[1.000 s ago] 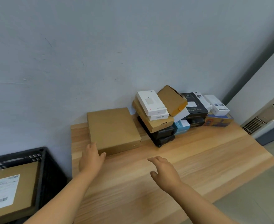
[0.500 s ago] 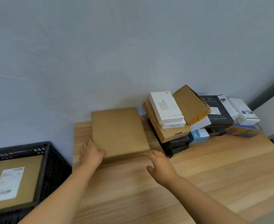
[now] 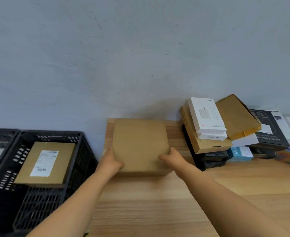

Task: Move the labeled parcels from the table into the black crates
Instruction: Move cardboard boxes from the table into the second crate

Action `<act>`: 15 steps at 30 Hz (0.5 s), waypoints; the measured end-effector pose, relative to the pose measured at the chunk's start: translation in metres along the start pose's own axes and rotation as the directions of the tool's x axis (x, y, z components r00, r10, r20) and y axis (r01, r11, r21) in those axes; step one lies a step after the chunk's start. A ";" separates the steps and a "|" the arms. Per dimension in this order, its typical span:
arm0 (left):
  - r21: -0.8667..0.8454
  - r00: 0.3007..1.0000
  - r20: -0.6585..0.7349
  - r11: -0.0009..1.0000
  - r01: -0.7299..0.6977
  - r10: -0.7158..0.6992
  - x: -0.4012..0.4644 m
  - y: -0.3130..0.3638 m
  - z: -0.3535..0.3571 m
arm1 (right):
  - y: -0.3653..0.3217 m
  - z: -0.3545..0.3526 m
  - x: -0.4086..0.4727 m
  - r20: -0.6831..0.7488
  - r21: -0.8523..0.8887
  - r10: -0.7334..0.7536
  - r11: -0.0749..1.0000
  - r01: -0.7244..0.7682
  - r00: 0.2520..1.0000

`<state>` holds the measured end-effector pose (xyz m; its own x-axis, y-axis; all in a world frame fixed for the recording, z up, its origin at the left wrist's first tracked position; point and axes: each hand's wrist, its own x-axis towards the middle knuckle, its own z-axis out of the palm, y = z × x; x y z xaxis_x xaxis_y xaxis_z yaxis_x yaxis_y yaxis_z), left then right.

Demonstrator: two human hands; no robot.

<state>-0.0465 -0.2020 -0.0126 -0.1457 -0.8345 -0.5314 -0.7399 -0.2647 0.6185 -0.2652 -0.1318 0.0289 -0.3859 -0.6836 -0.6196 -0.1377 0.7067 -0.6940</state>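
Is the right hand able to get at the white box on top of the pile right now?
Probably not at once: the right hand grips the flat brown parcel together with the left hand. The white box lies uncovered atop the pile, so the way looks free once it lets go.

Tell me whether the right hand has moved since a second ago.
Yes. The right hand went from the bare table forward to grip the flat brown parcel.

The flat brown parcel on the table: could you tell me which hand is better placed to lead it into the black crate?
Left, probably. The left hand holds the flat brown parcel on the side facing the black crate; the right hand holds its far side.
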 end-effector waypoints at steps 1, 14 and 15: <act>-0.026 1.000 0.012 1.000 0.013 -0.013 -0.004 0.000 -0.003 | -0.003 0.002 -0.002 0.010 0.046 0.024 0.999 -0.024 1.000; -0.369 0.952 -0.305 0.921 -0.127 0.009 -0.074 0.033 -0.021 | -0.039 -0.031 -0.029 0.035 -0.009 -0.187 0.982 0.187 0.982; -0.389 0.938 -0.345 0.907 -0.163 0.021 -0.080 0.042 -0.026 | -0.045 -0.038 -0.033 0.030 -0.015 -0.219 0.975 0.220 0.975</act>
<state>-0.0492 -0.1590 0.0710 0.0744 -0.9554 -0.2859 -0.3917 -0.2917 0.8726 -0.2804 -0.1341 0.0946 -0.3184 -0.8270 -0.4633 -0.2327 0.5420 -0.8075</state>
